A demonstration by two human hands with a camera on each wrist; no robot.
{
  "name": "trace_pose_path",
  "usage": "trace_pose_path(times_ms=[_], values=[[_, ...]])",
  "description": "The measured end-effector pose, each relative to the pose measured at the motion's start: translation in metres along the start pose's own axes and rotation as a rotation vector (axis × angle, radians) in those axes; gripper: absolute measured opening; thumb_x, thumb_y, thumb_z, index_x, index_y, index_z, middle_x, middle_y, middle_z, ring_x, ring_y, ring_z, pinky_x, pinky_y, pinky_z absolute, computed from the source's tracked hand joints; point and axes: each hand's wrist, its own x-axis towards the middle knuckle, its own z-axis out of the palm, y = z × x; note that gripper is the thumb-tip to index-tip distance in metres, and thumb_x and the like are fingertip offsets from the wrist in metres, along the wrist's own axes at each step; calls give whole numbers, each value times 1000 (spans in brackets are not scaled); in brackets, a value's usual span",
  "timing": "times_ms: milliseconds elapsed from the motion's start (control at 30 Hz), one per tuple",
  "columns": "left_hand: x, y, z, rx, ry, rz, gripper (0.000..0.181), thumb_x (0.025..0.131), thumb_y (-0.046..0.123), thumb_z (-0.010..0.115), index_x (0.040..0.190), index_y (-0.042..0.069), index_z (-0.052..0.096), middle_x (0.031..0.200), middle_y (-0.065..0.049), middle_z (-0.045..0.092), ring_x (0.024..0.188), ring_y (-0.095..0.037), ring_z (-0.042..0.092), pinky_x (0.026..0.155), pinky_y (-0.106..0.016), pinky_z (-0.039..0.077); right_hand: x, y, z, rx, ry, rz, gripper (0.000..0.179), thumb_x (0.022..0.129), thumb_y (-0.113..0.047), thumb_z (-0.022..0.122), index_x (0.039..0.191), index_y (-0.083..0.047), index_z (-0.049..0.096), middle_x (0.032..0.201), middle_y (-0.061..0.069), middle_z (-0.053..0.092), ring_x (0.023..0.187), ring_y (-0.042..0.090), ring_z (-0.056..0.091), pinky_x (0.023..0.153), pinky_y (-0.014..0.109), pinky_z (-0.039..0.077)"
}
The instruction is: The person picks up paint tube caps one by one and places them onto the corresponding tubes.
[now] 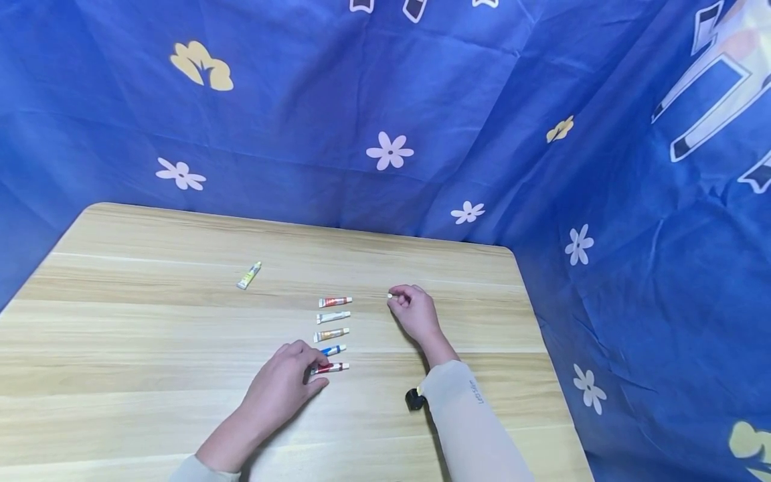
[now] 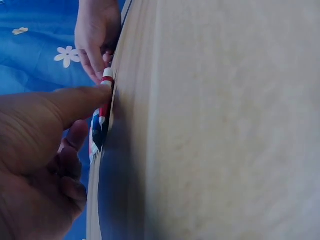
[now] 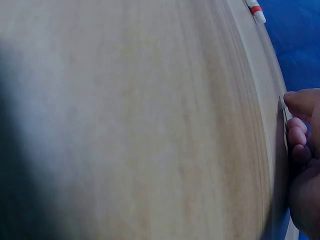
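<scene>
Several small paint tubes lie in a column on the table, caps to the right, in the head view: a red tube, a white tube, an orange tube, a blue tube and a dark red tube. My left hand is over the left ends of the nearest two, its fingertips touching the dark red one and its thumb apart. To the right of the column, my right hand pinches a small white piece, mostly hidden by the fingers.
A yellow-green tube lies alone farther back on the left of the wooden table. Blue patterned cloth hangs behind the table and along its right side. A small black device is at the right sleeve.
</scene>
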Motion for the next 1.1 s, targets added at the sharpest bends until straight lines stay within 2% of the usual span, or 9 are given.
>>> trace_pose_path(times_ms=[100,233,367,467,600,700,900,1000,1100], values=[[2,-5,-3,-18,-9,-21,24,80,27,96,98,24,80,96,9,69,86,-9,54,74,-31,50,0,0,1,-13,10,-14,18,97,-12,81,114,-9,81,86,-3,61,75,4,54,69,15,47],[7,-12,-16,-46,-25,-76,27,86,30,92,108,18,80,97,5,68,81,-10,50,74,-32,48,0,0,1,-21,17,-24,12,97,-13,80,109,-11,83,86,-3,61,75,5,54,68,16,46],[15,-25,-33,-68,-30,-129,37,91,27,87,121,7,76,108,-9,70,85,-17,60,82,-46,57,0,0,1,-22,20,-19,9,97,-13,81,105,-12,83,86,-3,61,75,4,54,68,15,45],[24,-37,-45,-64,3,-142,44,93,24,84,129,1,70,117,-19,69,90,-24,64,86,-55,59,0,0,1,-28,21,-21,9,97,-12,80,106,-11,83,86,-3,61,75,4,54,67,15,45],[34,-53,-57,-59,70,-163,46,95,23,83,132,1,66,125,-25,64,95,-32,64,86,-59,56,0,1,1,-32,17,-23,10,98,-12,79,107,-11,83,87,-2,61,75,5,54,67,15,46],[40,-63,-61,-77,106,-192,44,97,21,81,131,0,64,128,-26,61,101,-37,63,87,-60,54,-1,2,1,-38,12,-23,11,98,-13,79,108,-12,83,88,-2,61,76,5,54,67,15,46],[52,-86,-61,-101,123,-260,44,99,20,77,131,-4,60,113,-23,56,94,-34,56,75,-41,45,-3,3,1,-43,9,-13,11,98,-13,79,108,-12,83,89,-3,61,76,5,55,68,15,48],[59,-98,-62,-99,145,-286,47,99,17,74,133,-9,56,110,-25,54,96,-36,54,76,-44,46,-2,3,2,-40,13,-6,11,99,-13,78,108,-12,83,89,-3,61,76,5,55,68,15,48],[68,-108,-63,-89,171,-296,50,100,14,71,136,-15,51,115,-29,53,102,-40,51,80,-52,48,0,3,3,-38,21,-1,11,99,-14,78,108,-11,83,88,-4,61,76,4,55,68,15,48]])
